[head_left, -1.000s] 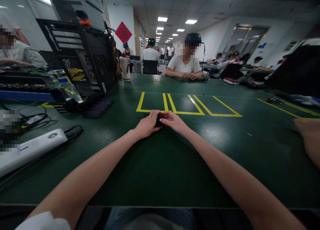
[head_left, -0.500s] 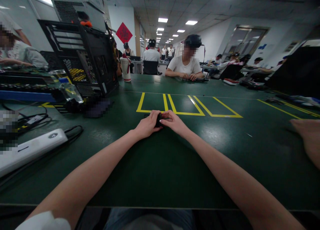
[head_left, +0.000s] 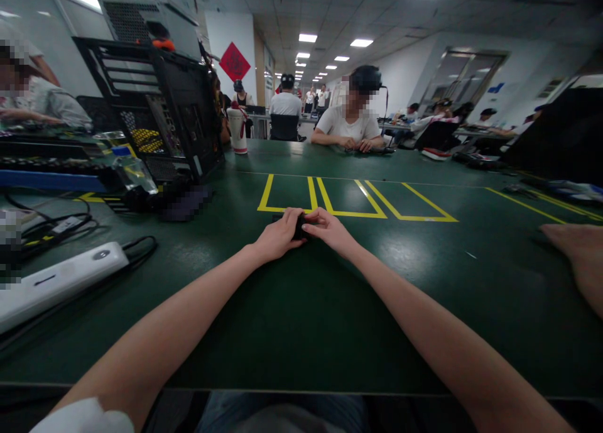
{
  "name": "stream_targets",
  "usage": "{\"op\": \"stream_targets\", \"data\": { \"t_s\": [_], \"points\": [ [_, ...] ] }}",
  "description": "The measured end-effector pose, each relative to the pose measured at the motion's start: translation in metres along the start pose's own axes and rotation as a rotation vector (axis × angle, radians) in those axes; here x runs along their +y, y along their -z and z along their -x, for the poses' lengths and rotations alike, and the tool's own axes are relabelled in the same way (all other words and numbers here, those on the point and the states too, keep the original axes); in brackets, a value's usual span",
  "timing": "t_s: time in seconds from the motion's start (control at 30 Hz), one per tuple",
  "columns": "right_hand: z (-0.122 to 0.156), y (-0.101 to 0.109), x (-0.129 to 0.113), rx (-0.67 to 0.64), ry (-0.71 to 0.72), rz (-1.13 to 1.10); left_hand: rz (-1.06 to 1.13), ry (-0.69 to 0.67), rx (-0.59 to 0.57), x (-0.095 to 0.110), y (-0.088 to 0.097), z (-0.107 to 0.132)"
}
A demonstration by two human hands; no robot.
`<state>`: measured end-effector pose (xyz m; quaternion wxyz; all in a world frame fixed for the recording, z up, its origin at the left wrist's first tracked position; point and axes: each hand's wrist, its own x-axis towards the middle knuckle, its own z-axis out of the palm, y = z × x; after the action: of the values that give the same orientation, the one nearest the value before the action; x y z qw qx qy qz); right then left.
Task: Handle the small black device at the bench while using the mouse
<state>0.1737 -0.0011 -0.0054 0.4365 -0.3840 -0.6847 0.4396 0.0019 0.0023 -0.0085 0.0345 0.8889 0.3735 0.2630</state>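
Both hands meet over a small black object [head_left: 298, 230] low on the dark green table [head_left: 301, 313], just in front of the yellow tape lines. My left hand [head_left: 281, 234] is wrapped round its left side, fingers over the top and thumb below. From the right, my right hand [head_left: 327, 230] pinches at the object's edge with thumb and forefinger. Most of the object lies behind the fingers, so its kind cannot be made out.
A black computer case [head_left: 155, 106] stands at the back left, with a white power strip [head_left: 66, 285] nearer. A white cup [head_left: 238, 131] stands farther back. Another person's hand [head_left: 577, 251] rests at the right edge. A person [head_left: 351, 119] sits opposite.
Hardly anything differs. Both my hands stay on the black object, and the other person's hand at the right edge reaches slightly farther into view.
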Motion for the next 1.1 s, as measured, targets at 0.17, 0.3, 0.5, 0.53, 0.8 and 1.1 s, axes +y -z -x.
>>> {"op": "stream_targets", "data": {
  "t_s": [0.17, 0.3, 0.5, 0.53, 0.8, 1.1],
  "points": [
    [-0.0005, 0.0, -0.0022, -0.017, -0.074, -0.002, 0.005, -0.005, 0.0, 0.0009, 0.0012, 0.0003],
    [0.0018, 0.0024, -0.0043, -0.084, -0.056, -0.004, 0.006, -0.003, -0.007, 0.001, 0.0017, 0.0003],
    [0.0034, 0.0, -0.0034, -0.024, -0.039, 0.022, -0.003, -0.004, 0.001, 0.0018, 0.0019, -0.0002],
    [0.0029, -0.0007, -0.0026, -0.009, -0.039, 0.023, -0.003, -0.002, 0.001, 0.0022, 0.0022, -0.0002],
    [0.0018, 0.0014, -0.0031, -0.044, -0.115, -0.006, 0.004, 0.008, -0.024, 0.0031, 0.004, 0.0007],
    [0.0045, -0.001, -0.0022, -0.02, -0.078, -0.087, -0.01, -0.001, -0.003, 0.0014, 0.0008, -0.0006]
  ]
}}
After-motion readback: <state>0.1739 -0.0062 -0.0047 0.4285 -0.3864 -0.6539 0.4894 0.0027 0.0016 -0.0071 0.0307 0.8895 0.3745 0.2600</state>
